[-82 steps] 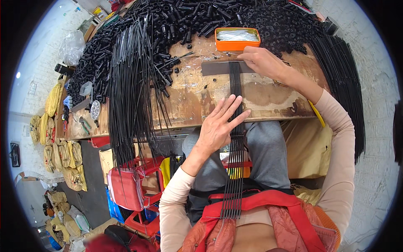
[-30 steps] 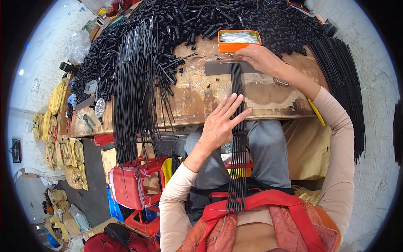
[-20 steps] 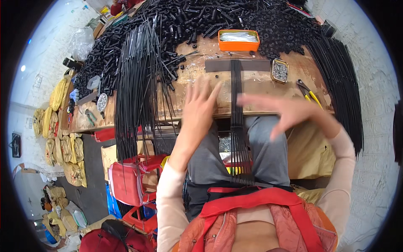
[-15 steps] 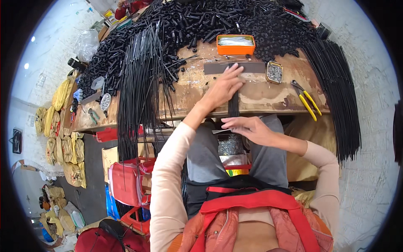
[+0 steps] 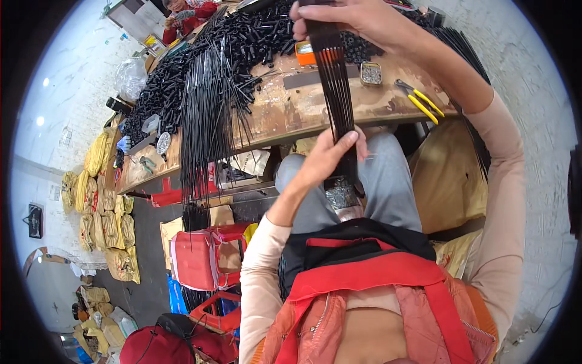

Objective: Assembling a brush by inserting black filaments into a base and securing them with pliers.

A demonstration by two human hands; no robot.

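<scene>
A flat bundle of thin black rods [image 5: 333,85] is raised off the bench, stretched between my two hands. My right hand [image 5: 357,21] is closed around its upper end, fingers on one side and thumb on the other. Lower down, above my knees, my left hand [image 5: 330,155] grips the bundle near its bottom end. A thin pale sliver shows beside the left fingertips; I cannot make out what it is. Behind the bundle, a dark flat bar [image 5: 301,80] lies on the wooden bench [image 5: 273,118]. The orange box [image 5: 305,56] is partly hidden by the rods.
Pliers with yellow handles [image 5: 424,104] and a small tin of metal bits [image 5: 371,73] sit to the right. Loose black rods [image 5: 209,115] overhang the bench edge at left, before heaped black tubular parts [image 5: 167,91]. Another person [image 5: 191,18] sits at the far left.
The rods have come up off the bench. My right hand has risen from near my lap to their top end; my left hand has dropped from the flat bar to their lower part.
</scene>
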